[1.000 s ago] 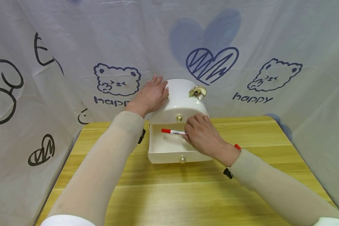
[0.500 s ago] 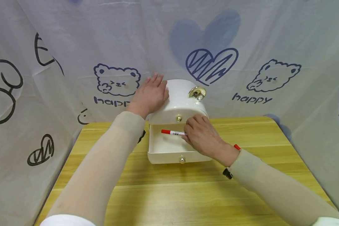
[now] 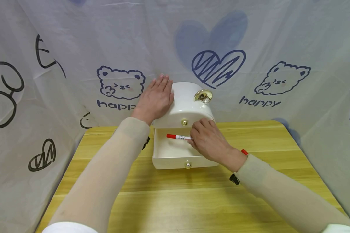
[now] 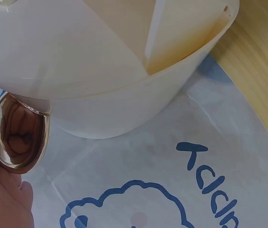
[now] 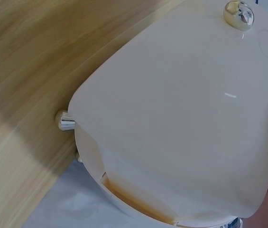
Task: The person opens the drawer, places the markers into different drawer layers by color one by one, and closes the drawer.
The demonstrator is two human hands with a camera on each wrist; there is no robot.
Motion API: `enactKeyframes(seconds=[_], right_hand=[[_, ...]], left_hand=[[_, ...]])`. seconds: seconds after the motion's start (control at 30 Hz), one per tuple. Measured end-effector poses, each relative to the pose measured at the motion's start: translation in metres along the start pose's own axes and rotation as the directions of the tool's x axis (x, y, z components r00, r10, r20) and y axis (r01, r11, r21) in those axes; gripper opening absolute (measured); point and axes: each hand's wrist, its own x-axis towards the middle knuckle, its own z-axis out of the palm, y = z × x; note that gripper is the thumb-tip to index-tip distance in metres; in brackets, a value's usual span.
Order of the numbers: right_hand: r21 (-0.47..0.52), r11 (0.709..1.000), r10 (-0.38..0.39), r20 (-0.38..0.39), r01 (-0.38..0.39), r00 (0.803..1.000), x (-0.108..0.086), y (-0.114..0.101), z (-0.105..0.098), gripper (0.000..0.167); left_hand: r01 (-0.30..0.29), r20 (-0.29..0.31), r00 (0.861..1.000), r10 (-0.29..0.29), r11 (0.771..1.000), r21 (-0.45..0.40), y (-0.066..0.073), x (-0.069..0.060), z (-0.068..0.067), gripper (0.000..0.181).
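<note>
A white rounded box (image 3: 184, 97) with gold trim stands at the back of the table. Its lower drawer (image 3: 163, 163) is pulled out, showing a bare interior. My left hand (image 3: 156, 99) rests with extended fingers on the box's upper left side. The left wrist view shows part of that hand (image 4: 3, 199) beside a gold round piece (image 4: 22, 133). Over the drawer, my right hand (image 3: 210, 140) grips a red-capped marker (image 3: 182, 137) with curled fingers. The marker's cap points left, and its other end is hidden by the hand.
A gold knob (image 3: 184, 122) sits on the box's upper front, and another knob (image 3: 188, 165) is on the drawer front. The wooden table (image 3: 175, 200) extends toward me. A printed cloth (image 3: 169, 38) hangs right behind the box.
The left hand's fingers have straightened slightly and lie a little flatter on the box. The right hand, marker and drawer look practically unmoved.
</note>
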Motion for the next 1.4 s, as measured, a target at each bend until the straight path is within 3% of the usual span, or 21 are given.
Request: enactKeyframes(seconds=[0.3,0.5,0.77,1.13,1.4], right_hand=[[-0.004,1.000,-0.005,0.025,0.005,1.000,-0.001,0.001,-0.001,0.035],[0.002,1.000,0.009,0.051,-0.009,0.999,-0.002,0.002,-0.001,0.034],[0.040,0.999,0.025,0.028,-0.026,0.999,-0.003,0.003,0.000,0.029],[0.096,0.993,0.076,-0.076,-0.069,0.994,-0.011,0.005,-0.002,0.027],[0.104,0.991,0.107,-0.170,-0.090,0.980,-0.023,0.014,-0.012,0.027]], left_hand=[[-0.035,-0.019,0.999,0.034,0.999,-0.005,-0.004,0.001,0.002,0.062],[-0.090,-0.042,0.995,0.090,0.996,0.001,-0.011,0.001,0.005,0.062],[-0.135,-0.067,0.988,0.136,0.991,0.017,-0.016,0.001,0.006,0.061],[-0.109,-0.040,0.993,0.108,0.994,-0.022,-0.013,0.001,0.006,0.061],[-0.104,-0.031,0.994,0.103,0.993,-0.049,-0.013,0.002,0.005,0.061]])
